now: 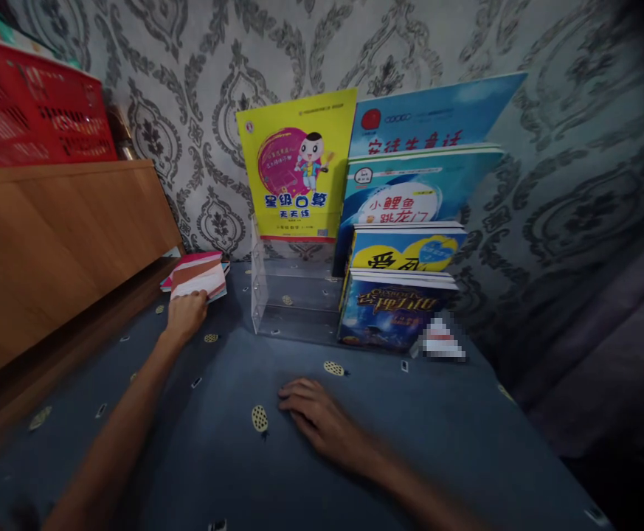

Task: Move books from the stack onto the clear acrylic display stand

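At the back left, my left hand (187,316) reaches out to a small pile of thin books (206,259). Its fingers are closed on the near edge of the top book (198,283), which looks white and reddish-brown; the thumb side is partly hidden. My right hand (319,417) lies low over the blue patterned cloth, fingers stretched out and holding nothing. Beyond it stands a clear stepped book rack (255,287). A yellow workbook (299,166) is upright at its back left, while several books, including a dark blue one (388,313), fill its right side.
A wooden cabinet or board (61,251) borders the left side, with a red plastic basket (39,103) on top. Patterned wallpaper (205,66) covers the wall behind. To the right of the rack is a pixelated white item (442,341). The blue cloth (222,442) spreads across the foreground.
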`<act>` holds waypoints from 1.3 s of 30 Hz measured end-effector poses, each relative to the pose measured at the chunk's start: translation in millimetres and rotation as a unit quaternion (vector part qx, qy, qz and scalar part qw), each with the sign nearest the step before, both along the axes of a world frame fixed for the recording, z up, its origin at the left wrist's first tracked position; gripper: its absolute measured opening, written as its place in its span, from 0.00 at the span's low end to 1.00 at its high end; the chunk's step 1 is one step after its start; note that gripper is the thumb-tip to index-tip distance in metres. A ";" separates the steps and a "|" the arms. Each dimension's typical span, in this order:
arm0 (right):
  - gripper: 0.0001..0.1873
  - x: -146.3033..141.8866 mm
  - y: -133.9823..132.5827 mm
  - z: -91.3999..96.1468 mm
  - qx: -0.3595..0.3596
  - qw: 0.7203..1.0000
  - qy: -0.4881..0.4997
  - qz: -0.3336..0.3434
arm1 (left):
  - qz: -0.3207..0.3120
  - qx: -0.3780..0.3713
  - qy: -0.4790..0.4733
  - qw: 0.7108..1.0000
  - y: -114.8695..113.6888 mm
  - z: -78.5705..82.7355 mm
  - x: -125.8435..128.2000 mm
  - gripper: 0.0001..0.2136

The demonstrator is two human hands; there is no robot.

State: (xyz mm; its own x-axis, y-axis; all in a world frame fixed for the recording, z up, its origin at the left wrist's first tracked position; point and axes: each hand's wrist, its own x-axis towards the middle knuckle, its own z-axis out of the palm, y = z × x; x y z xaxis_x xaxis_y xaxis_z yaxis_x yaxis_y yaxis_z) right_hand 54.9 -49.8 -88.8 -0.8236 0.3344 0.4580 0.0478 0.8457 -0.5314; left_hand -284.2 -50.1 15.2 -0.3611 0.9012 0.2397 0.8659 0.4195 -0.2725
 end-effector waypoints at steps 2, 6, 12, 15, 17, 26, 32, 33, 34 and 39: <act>0.14 -0.2 0.1 -1.0 -0.002 1.000 0.004 0.002 | -0.009 -0.008 0.003 1.000 -3.3 -4.3 11.9 0.17; 0.15 -0.7 -0.5 -0.2 -0.011 1.000 -0.001 -0.007 | -0.021 -0.024 0.006 0.999 -12.6 -13.4 30.9 0.16; 0.15 -1.2 1.7 -5.4 -0.010 1.000 -0.007 -0.004 | -0.025 -0.079 -0.019 0.996 -39.6 -30.7 54.5 0.20; 0.15 -0.5 2.1 -7.5 -0.008 1.000 -0.003 -0.004 | -0.043 -0.119 -0.050 0.991 -51.3 -33.7 56.2 0.17; 0.15 0.1 2.1 -7.5 -0.010 1.000 -0.003 -0.002 | -0.074 -0.155 -0.088 0.981 -52.9 -31.1 48.9 0.18; 0.13 -1.6 1.1 -8.2 -0.002 1.000 -0.011 -0.007 | 0.010 -0.074 -0.149 0.986 -1.0 -34.3 -30.5 0.21; 0.13 -0.7 -0.4 -3.4 -0.001 1.000 -0.010 -0.004 | -0.003 -0.045 -0.160 0.986 12.5 -64.7 -59.0 0.25; 0.13 -0.7 -0.4 -2.9 -0.001 1.000 -0.008 -0.004 | -0.007 -0.045 -0.161 0.986 13.2 -67.3 -62.7 0.26; 0.13 -0.8 -0.3 -2.5 0.000 1.000 -0.008 -0.005 | -0.010 -0.046 -0.162 0.986 13.9 -68.8 -66.0 0.27; 0.14 -1.3 0.3 -2.3 -0.002 1.000 -0.026 -0.005 | -0.019 -0.061 -0.161 0.985 15.2 -66.6 -71.4 0.28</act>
